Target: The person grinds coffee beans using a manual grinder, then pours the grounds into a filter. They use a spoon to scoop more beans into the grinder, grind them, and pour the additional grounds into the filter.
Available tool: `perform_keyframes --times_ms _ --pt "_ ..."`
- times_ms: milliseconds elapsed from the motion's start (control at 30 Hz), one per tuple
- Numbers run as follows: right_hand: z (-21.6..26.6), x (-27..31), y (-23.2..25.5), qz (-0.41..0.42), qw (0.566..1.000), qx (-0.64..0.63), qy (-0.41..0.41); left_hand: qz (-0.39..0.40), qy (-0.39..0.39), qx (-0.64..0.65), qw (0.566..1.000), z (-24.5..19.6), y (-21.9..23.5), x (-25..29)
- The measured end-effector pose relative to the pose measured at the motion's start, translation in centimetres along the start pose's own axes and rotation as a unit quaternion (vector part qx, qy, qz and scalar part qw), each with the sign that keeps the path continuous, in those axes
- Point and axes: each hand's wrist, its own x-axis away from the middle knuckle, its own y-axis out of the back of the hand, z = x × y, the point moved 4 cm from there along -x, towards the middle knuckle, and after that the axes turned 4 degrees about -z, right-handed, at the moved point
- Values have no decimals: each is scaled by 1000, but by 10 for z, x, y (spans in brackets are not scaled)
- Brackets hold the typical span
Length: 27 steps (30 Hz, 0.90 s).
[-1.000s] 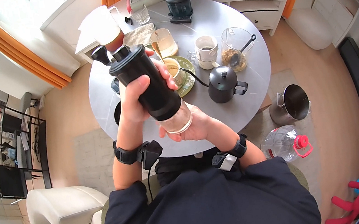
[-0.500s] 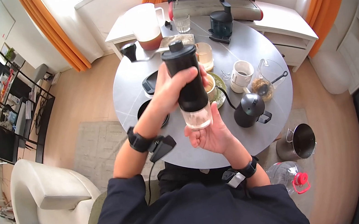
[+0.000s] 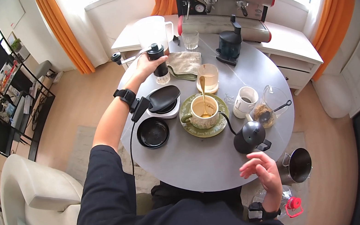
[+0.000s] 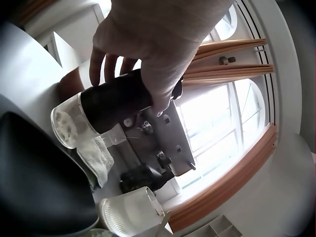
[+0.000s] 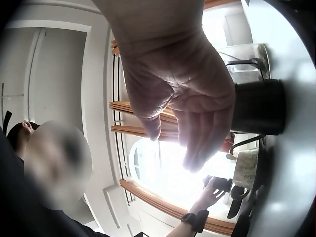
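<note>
At the far left of the table, my left hand point(image 3: 147, 67) grips a hand coffee grinder point(image 3: 160, 64) by its black body. Its crank point(image 3: 134, 56) points left, and its clear lower jar point(image 4: 73, 121) holds pale residue. In the left wrist view the fingers wrap over the body. My right hand point(image 3: 264, 170) hangs in the air at the table's front right, fingers loosely bent and holding nothing. Nearest to it stands a black gooseneck kettle point(image 3: 250, 137). A cup point(image 3: 201, 121) with a gold spoon point(image 3: 202, 86) sits on a green saucer point(image 3: 190, 130).
A black bowl point(image 3: 153, 133) and a black scoop-shaped tray point(image 3: 164, 98) are left of the saucer. Behind it are a glass point(image 3: 208, 79), a folded cloth point(image 3: 185, 61) and a dark device point(image 3: 228, 43). A white cup point(image 3: 244, 104) and a glass pitcher point(image 3: 275, 98) stand right.
My left hand has carried the grinder forward and left, away from my body, to the table's far left. The right hand has left the grinder's base and moved back right. The view has tilted up.
</note>
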Motion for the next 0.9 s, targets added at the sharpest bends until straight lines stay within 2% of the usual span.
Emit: perform_keyframes --times_ms 133,300,567,667,767,800,900 --pt "-3 21 22 -57 998 6 -1 47 30 -1 998 4 -9 8" --pt "-2 27 32 -117 993 2 -4 76 14 39 996 28 -21 2" --pt "3 22 29 -151 985 83 -18 60 -13 53 997 35 -29 3" --pt "4 22 28 -158 980 118 -15 81 -16 34 996 32 -27 8" --pt "3 28 28 -180 973 142 -3 84 34 4 996 34 -22 23" --pt "4 31 29 -189 970 150 0 78 84 -29 993 49 -18 27" --pt "2 41 36 -223 962 152 -25 109 -52 -200 972 32 14 77"
